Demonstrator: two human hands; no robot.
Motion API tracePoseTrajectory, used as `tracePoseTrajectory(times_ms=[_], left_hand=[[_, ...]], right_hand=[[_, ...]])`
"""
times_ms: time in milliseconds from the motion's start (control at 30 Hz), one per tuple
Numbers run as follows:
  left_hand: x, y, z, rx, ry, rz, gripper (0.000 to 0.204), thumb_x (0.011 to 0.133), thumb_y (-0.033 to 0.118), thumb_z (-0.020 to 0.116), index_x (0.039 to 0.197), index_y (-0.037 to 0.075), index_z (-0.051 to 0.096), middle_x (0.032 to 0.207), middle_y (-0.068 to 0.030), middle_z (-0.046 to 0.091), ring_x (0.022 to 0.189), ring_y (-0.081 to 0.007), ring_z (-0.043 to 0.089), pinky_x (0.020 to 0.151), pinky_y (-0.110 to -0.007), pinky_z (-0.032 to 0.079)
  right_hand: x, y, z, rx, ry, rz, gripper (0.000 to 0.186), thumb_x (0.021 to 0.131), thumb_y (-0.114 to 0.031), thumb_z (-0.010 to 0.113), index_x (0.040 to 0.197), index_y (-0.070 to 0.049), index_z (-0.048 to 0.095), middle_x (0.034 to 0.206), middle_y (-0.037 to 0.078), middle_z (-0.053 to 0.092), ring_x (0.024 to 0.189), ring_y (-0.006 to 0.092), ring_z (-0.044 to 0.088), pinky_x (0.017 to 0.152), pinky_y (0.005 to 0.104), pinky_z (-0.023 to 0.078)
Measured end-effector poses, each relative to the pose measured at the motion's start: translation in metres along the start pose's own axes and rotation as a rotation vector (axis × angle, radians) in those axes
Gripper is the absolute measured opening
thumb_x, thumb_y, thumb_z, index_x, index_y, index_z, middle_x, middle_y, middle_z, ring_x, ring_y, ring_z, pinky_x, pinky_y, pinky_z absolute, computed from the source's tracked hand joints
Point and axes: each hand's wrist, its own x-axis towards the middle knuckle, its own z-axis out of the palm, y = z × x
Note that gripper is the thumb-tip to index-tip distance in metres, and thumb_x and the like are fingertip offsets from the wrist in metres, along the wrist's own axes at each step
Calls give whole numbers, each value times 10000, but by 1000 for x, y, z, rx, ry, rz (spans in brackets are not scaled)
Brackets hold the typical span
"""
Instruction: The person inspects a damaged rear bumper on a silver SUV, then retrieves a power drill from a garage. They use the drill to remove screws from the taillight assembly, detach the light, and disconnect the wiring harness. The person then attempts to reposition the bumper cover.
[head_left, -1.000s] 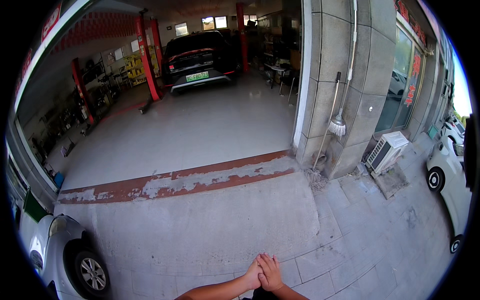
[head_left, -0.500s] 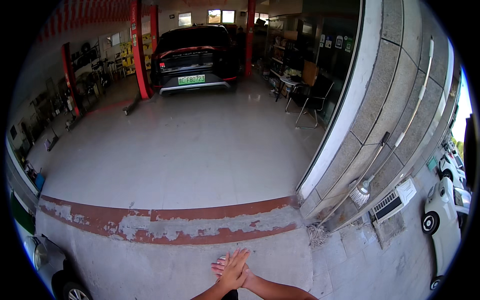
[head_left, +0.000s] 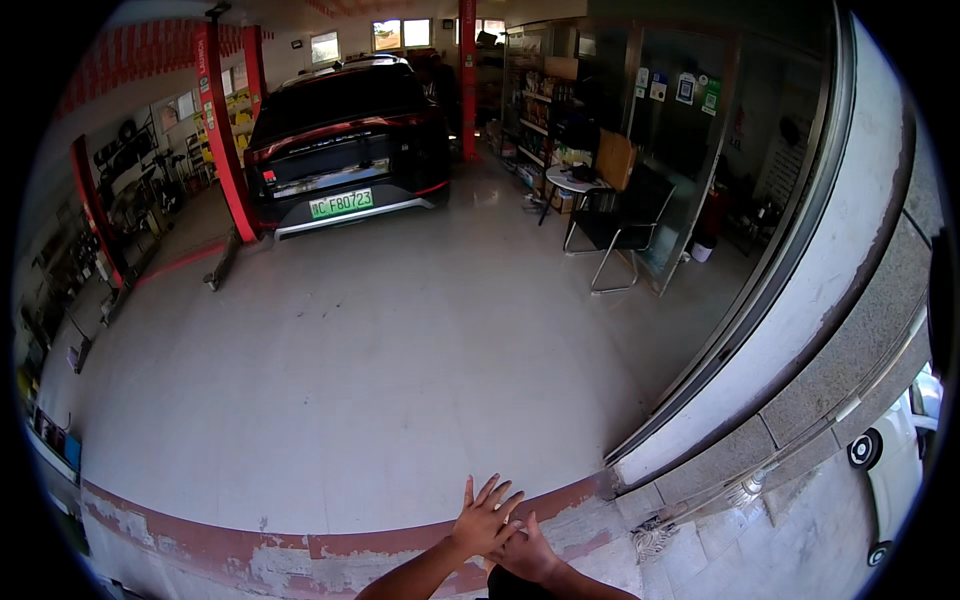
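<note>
In front of me, low in the view, my left hand (head_left: pixel 486 523) is raised with its fingers spread apart. My right hand (head_left: pixel 532 554) presses against its lower edge, thumb sticking up and the other fingers curled in against the left palm's heel. The two hands touch and overlap, so part of the right fingers is hidden. No tool shows in either hand. Beyond them lies the worn red-painted threshold strip (head_left: pixel 365 545) of a garage entrance.
Inside, a black car (head_left: pixel 345 150) stands beside a red lift post (head_left: pixel 219 130). To the right are a black chair (head_left: pixel 625 225), a small round table (head_left: pixel 578 180) and a glass door (head_left: pixel 672 130). A mop head (head_left: pixel 655 538) rests by the wall; a white car (head_left: pixel 900 470) is outside.
My hands were pressed together, left over right; now the left fingers are spread and the right hand has slid toward its wrist. The view has moved closer to the entrance and turned right.
</note>
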Motion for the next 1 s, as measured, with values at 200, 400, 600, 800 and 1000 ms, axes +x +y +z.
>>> tracePoseTrajectory(times_ms=[200,400,600,800,1000], left_hand=[[122,-143,-27,-270,-50,-320,402,1025,383,474,1260,102,640,1359,-157,555,1346,-362,462,1117,-639,286],[262,-279,-23,-1376,382,-1112,626,1065,554,276,1171,48,629,1177,-123,638,1126,-264,596,986,-402,455],[431,-424,27,-2058,187,-422,783,977,716,245,1548,181,263,1567,-147,302,1447,-353,315,1133,-604,275],[635,-520,-74,-2290,-198,-835,809,988,709,252,1567,144,262,1539,-168,384,1452,-323,353,1175,-559,288],[837,-622,-126,-2251,-436,-754,977,933,790,162,1596,73,196,1642,-163,227,1532,-302,164,1243,-532,115]], right_hand=[[138,-89,116,-1020,578,-177,821,1043,-632,185,1516,30,300,1555,154,373,1451,320,344,1252,458,181],[278,-188,268,-1446,233,-156,608,1100,-390,217,1471,57,396,1547,169,407,1467,297,336,1238,455,220],[470,-286,355,-2857,-168,-744,568,993,-349,525,1502,-110,444,1571,200,353,1450,388,346,1164,566,270],[596,-435,496,-3096,13,-934,643,907,-397,587,1489,-151,470,1540,205,396,1455,393,337,1138,677,224],[661,-644,637,-2754,1101,-1117,669,959,-461,565,1542,-201,363,1582,203,325,1458,391,319,1133,673,242]])
